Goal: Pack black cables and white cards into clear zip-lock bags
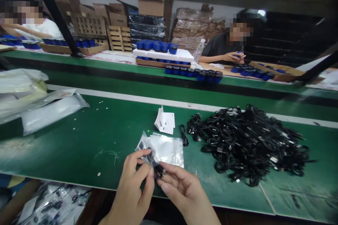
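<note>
Above the table's near edge, my left hand (137, 177) pinches a small clear plastic bag (144, 144) with something dark inside. My right hand (182, 186) has its fingers closed on a bundled black cable (158, 171), whose end lies at the mouth of the bag. How much of the cable is inside the bag is hidden by my fingers. Just beyond my hands, flat clear bags (170, 147) lie on the green table. A folded white leaflet (166, 121) stands partly open behind them. To their right lies a single coiled black cable (184, 135).
A large heap of black cables (250, 144) covers the right side. Plastic packaging (52, 107) lies at left; a container of bagged items (55, 200) is below the near edge. Across the line, two people sit by blue jars with black lids (194, 73).
</note>
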### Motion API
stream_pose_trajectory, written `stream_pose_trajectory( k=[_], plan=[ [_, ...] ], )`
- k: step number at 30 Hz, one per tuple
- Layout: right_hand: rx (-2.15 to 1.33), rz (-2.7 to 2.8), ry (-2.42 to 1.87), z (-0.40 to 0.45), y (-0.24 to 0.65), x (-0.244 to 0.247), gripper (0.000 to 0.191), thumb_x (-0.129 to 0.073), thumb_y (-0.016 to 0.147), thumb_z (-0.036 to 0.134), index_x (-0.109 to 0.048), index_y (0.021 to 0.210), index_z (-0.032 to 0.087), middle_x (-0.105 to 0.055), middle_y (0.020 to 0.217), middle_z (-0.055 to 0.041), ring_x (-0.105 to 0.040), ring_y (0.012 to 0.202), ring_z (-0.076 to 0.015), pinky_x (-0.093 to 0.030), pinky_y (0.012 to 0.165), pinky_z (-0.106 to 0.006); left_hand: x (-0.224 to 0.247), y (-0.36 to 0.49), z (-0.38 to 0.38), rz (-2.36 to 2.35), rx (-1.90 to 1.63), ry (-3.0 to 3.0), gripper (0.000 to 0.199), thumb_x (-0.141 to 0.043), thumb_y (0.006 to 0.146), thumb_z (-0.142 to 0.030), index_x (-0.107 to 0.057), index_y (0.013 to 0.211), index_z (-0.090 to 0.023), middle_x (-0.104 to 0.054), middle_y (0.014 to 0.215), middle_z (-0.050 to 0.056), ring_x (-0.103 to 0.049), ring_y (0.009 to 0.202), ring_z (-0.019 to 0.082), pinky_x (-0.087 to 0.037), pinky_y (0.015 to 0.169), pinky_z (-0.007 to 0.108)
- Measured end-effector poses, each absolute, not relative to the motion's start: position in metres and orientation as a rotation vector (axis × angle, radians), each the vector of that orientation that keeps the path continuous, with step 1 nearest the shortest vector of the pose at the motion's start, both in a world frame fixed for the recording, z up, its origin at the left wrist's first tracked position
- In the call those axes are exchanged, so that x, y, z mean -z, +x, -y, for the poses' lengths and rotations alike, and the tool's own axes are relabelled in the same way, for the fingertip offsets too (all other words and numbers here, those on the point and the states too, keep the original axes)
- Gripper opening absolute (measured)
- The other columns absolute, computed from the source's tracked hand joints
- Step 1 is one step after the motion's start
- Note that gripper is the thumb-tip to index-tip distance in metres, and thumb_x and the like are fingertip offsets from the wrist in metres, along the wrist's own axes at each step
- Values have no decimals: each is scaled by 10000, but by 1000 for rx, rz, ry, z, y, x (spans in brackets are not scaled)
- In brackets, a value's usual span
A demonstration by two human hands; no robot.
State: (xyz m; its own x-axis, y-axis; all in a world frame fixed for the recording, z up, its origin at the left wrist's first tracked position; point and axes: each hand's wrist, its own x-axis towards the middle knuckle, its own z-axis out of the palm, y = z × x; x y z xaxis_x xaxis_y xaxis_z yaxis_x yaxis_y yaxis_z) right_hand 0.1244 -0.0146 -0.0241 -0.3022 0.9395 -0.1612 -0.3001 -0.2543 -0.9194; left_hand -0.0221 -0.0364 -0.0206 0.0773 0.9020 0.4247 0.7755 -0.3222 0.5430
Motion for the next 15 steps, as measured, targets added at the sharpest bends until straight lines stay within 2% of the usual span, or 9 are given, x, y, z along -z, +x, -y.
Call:
stream_pose_trajectory(
  k=[3,6,10,12,15],
  plan=[
    [-1338,1360,-1052,18,130,27,55,-705,778,242,-731,822,220,-742,848,-42,-699,777,-190,-553,738,-271,19,-17,42,-1697,-1116,2107,200,-379,877,-74,-500,768,-190,-379,1204,76,-464,1000,183,-422,821,320],
    [-899,1662,-1012,18,131,28,142,-604,832,126,-706,776,207,-704,792,-43,-669,708,-171,-534,658,-252,17,-9,49,-1676,-1167,2130,192,-379,869,-73,-499,771,-185,-381,1227,81,-440,1035,199,-402,836,334],
    [-549,1699,-1069,19,128,25,97,-590,830,137,-624,756,191,-569,710,-20,-586,604,-147,-489,533,-232,12,0,57,-1655,-1244,2253,189,-403,829,-28,-531,825,-167,-388,1242,97,-392,1129,244,-346,927,386],
    [-498,1627,-1093,19,129,22,54,-591,813,139,-587,819,193,-588,805,-42,-604,669,-158,-506,555,-232,10,3,61,-1649,-1290,2281,211,-412,809,-8,-548,844,-165,-391,1247,94,-370,1163,259,-313,973,411],
    [-649,1748,-1037,22,134,20,149,-553,842,128,-586,962,211,-649,900,-46,-647,742,-158,-533,636,-223,8,4,64,-1655,-1298,2167,202,-420,815,-23,-556,836,-170,-395,1227,89,-393,1135,241,-346,963,395]
  ],
)
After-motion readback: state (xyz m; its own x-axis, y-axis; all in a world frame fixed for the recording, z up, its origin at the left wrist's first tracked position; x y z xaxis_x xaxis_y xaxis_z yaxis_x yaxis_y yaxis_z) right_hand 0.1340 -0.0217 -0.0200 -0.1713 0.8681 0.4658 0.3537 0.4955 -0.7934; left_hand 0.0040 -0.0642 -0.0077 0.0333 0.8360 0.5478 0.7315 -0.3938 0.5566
